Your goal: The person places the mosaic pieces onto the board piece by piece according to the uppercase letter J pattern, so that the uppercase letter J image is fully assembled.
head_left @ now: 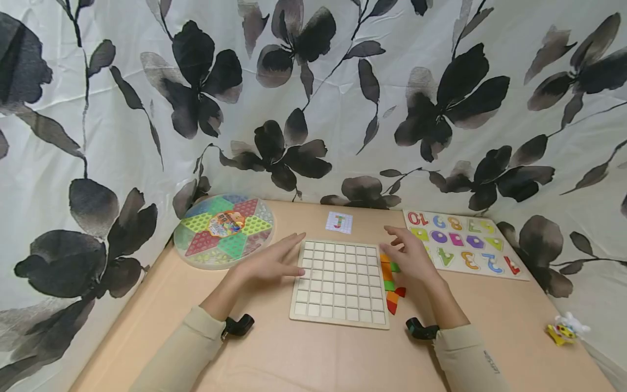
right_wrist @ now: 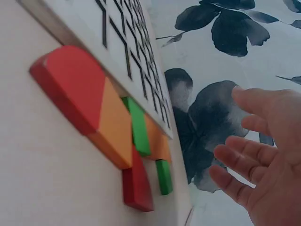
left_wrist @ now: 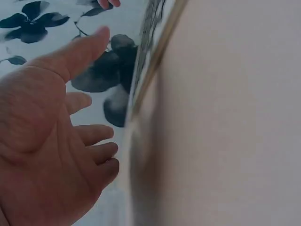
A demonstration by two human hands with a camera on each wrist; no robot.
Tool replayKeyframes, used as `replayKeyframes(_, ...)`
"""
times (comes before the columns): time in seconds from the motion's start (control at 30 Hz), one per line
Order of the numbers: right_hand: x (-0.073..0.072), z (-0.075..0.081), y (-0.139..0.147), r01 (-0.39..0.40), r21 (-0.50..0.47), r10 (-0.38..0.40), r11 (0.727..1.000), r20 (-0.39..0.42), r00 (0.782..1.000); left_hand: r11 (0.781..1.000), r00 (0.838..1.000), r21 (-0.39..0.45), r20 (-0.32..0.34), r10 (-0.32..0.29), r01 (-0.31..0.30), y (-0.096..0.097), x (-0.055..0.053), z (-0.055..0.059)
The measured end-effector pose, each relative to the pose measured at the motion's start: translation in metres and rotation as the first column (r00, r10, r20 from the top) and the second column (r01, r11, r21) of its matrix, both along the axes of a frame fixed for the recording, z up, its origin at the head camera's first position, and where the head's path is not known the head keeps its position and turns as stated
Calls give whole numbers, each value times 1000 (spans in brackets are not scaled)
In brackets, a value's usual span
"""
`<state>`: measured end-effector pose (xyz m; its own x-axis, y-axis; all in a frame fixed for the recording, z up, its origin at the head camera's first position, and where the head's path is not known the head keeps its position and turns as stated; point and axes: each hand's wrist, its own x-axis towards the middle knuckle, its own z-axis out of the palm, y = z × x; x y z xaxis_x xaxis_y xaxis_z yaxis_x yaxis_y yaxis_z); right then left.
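The grid board (head_left: 339, 284) lies flat on the table (head_left: 264, 354), between the two hands. The left hand (head_left: 268, 262) is at its left edge, with the fingers extended and the thumb wide apart; I cannot tell if it touches the board. The right hand (head_left: 413, 257) is near the far right corner, its fingers loosely spread, and it holds nothing. Red, orange and green blocks (head_left: 387, 271) lie along the board's right side. Behind the board is a small card (head_left: 339, 222); a round game board (head_left: 225, 234) lies on the left, and a number board (head_left: 460, 249) on the right.
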<state>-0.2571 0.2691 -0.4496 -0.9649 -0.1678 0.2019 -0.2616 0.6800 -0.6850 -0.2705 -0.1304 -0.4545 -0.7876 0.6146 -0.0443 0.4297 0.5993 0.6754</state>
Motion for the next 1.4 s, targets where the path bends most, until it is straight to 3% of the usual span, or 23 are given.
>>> replayKeyframes(0.2,-3,-7,5,11,-14,-9,1000,98,995,988,996,-123,26,-88,91,-6,1,-15)
replayKeyframes(0.47,-6,-16,5,6,-25,-2,1000,162,987,982,994,-159,39,-99,104,-7,1,-18)
replayKeyframes(1.0,-11,-32,9,-36,73,26,997,133,991,980,994,-168,48,-102,108,-7,-1,-21)
replayKeyframes(1.2,-11,-34,10,-38,109,28,993,91,995,978,992,-170,48,-113,120,-4,-2,-18)
replayKeyframes(1.4,-11,-34,10,-30,104,19,994,99,995,980,993,-165,53,-108,115,-3,-1,-16)
